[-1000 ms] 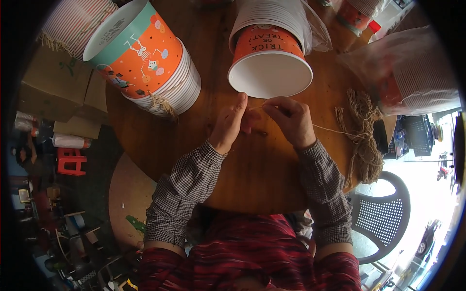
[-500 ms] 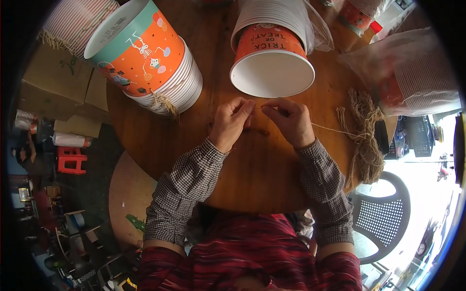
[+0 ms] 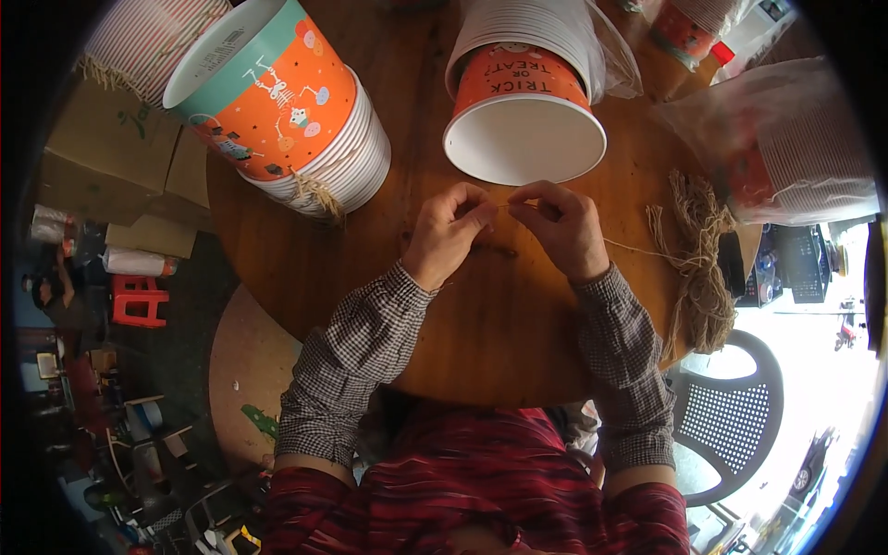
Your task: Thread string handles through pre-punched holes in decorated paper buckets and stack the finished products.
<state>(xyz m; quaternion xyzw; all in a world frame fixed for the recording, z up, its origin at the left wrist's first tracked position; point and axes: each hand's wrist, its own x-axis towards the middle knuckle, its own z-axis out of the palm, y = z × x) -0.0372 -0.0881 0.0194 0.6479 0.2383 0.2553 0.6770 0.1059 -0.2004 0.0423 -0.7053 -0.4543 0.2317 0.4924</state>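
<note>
At the centre of the head view, the left hand (image 3: 447, 233) and the right hand (image 3: 561, 227) pinch a thin string (image 3: 504, 205) between thumb and fingertips, the short stretch pulled taut between them above the wooden table (image 3: 518, 342). From the right hand the string trails toward the right of the frame to a bundle of twine (image 3: 699, 264). Just above the hands a paper bucket (image 3: 524, 120) lies on its side, its mouth toward them. At upper left lies a stack of orange buckets (image 3: 287, 111).

Two hands (image 3: 504, 231), three stacks of paper cups (image 3: 305, 139), one twine bundle (image 3: 698, 268), one chair (image 3: 740, 416)
</note>
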